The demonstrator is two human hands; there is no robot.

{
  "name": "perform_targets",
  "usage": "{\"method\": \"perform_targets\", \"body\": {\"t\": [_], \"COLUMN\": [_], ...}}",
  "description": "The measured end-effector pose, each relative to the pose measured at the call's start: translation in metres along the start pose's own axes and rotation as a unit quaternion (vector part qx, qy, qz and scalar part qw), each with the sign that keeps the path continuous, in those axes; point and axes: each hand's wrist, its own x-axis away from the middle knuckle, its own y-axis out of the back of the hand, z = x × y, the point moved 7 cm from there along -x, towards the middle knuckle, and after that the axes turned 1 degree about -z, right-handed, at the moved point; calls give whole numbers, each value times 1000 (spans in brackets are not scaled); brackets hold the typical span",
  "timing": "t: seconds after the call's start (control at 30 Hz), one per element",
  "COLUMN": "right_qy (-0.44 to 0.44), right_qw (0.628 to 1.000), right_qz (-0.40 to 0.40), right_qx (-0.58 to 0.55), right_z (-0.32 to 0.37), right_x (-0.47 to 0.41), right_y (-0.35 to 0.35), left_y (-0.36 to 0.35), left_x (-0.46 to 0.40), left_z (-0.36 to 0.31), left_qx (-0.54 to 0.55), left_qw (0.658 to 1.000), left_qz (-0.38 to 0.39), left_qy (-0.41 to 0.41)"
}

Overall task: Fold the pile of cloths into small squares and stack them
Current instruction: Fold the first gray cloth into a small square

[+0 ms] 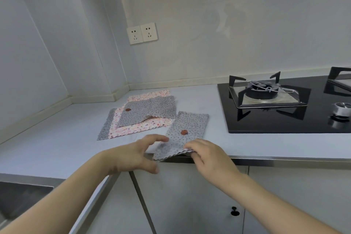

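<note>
Here we pinch the near edge of the grey dotted cloth (187,129) with our right hand (207,155), while our left hand (136,155) hovers beside it, fingers loosely curled, holding nothing.

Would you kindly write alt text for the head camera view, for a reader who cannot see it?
At the counter's front edge, a person's right hand pinches the near edge of a grey patterned cloth, while the left hand hovers open beside it. Behind lies a loose pile of grey and pink cloths; a black gas hob sits to the right.
</note>
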Motion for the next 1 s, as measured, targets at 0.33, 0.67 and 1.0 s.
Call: {"method": "perform_targets", "body": {"t": [0.33,0.67,1.0], "right_qy": [-141,-217,-216], "right_qw": [981,976,959], "right_qz": [-3,-29,32], "right_qx": [-135,7,180], "right_z": [-29,-108,-138], "right_x": [-42,-103,-115], "right_y": [31,22,-6], "left_y": [36,57,44], "left_x": [-52,-145,-180], "left_z": [-23,-25,2], "left_qx": [111,128,-20], "left_qw": [972,929,924], "left_qz": [-205,-347,-383], "left_qy": [-43,3,4]}}
